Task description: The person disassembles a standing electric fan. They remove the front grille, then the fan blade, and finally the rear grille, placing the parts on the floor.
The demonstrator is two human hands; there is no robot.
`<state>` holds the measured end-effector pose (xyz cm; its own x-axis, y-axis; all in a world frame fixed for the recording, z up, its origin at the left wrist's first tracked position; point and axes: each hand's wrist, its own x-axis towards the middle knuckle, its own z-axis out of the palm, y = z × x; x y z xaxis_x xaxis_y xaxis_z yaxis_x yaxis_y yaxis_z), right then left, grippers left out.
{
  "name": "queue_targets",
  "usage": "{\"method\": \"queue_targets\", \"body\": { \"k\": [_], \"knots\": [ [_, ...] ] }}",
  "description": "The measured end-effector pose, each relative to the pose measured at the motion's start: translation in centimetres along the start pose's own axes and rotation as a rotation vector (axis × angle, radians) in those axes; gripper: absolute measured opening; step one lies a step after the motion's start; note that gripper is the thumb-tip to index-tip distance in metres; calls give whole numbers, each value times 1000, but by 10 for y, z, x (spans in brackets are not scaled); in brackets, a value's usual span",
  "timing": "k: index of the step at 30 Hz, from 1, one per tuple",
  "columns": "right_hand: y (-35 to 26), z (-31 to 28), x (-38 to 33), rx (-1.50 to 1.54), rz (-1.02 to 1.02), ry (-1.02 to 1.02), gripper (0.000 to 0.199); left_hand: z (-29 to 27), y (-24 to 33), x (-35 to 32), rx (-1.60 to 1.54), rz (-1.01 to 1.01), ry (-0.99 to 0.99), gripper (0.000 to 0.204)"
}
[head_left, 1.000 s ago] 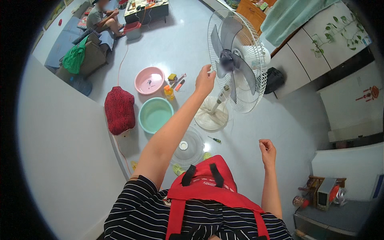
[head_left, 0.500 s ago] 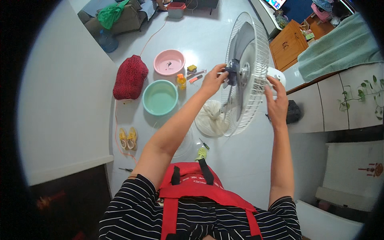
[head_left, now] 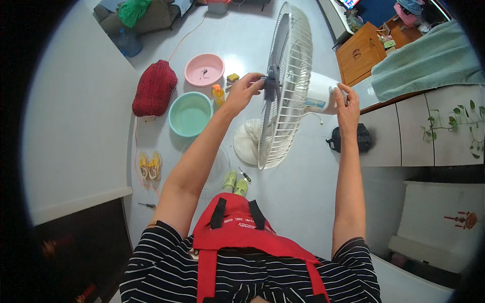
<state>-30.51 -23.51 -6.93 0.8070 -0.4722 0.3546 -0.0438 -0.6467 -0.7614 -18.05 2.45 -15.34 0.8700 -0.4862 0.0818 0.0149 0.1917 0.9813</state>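
Left hand (head_left: 246, 87) pinches fan hub (head_left: 269, 87); right hand (head_left: 347, 103) steadies motor housing (head_left: 319, 94) (white).

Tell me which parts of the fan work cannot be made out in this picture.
Head view:
- Hub nut under the left hand: the fingertips cover it, so its grip is unclear.
- Fan blades: seen edge-on, shape unreadable.
- Motor housing: the right hand hides its rear.
- Fan base: partly behind the rear grille.

Both bare forearms rise from the lower edge, stretched well forward. The left hand (head_left: 244, 87) reaches up and inward, fingers curled in a pinching grip. The right hand (head_left: 347, 103) is raised higher, fingers bent in a clasping grip, arm nearly straight.
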Motion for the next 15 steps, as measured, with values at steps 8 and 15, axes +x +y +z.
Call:
{"method": "queue_targets", "body": {
  "k": [8, 15],
  "knots": [
    [-61, 4, -13, -214, -150, -35, 31, -7, -8, -2, -15, 82, -21, 33],
    [-73, 32, -12, 102, -87, -396, 40, -6, 6, -5, 122, 122, -19, 32]
  ]
}}
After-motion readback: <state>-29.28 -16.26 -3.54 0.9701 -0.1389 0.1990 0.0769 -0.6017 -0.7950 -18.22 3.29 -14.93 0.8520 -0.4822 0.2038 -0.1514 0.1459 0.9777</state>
